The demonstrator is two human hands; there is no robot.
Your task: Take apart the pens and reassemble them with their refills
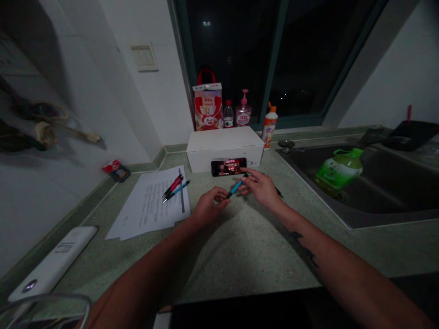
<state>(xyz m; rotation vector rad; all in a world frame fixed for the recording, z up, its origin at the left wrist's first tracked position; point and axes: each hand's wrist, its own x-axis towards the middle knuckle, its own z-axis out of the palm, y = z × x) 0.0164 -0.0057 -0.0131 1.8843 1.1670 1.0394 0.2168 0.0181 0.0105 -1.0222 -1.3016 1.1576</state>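
Observation:
Between my two hands a blue pen (235,187) with black ends is held slanting above the counter. My left hand (211,204) pinches its lower black end. At the upper end, the fingers of my right hand (259,186) close on the pen, with the index finger stretched toward the phone. The phone (229,167) leans sideways against a white box (224,146), its screen lit. Part of a dark, thin object (278,192) shows beside my right wrist; the hand covers the rest. To the left, several red and blue pens (174,187) lie on printed sheets (147,205).
A sink (377,192) on the right holds a green jug (339,169). Behind the box stand a red-and-white bag (208,107), a small bottle (228,114), a pink pump bottle (243,112) and an orange-capped bottle (270,125). A white device (56,260) lies at left, near a small packet (116,170).

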